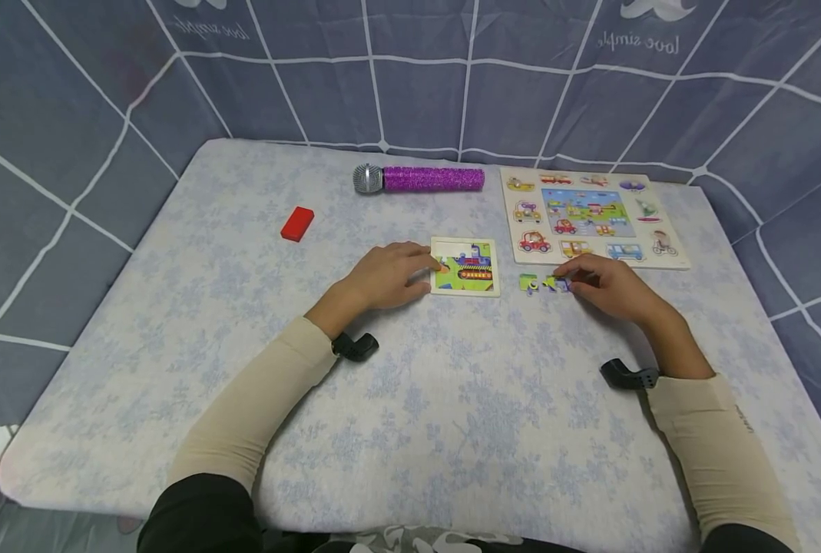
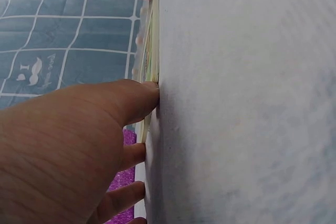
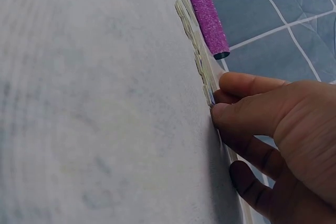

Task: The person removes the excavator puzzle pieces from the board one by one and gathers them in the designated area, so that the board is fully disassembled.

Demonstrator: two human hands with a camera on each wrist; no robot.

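A small wooden jigsaw tray with a bulldozer-like picture lies in the middle of the table. My left hand rests at its left side, the index fingertip over the picture and the thumb against the edge. Spread fingers of that hand touch the cloth in the left wrist view. To the tray's right, a green jigsaw piece lies on the cloth. Beside it, my right hand pinches a green and purple jigsaw piece between thumb and index finger, low at the table surface. The fingertips partly hide this piece.
A larger wooden vehicle puzzle board lies behind the right hand. Toward the back edge is a purple glittery microphone. A red block lies at the left. Grey checked curtain hangs around the table's back and sides.
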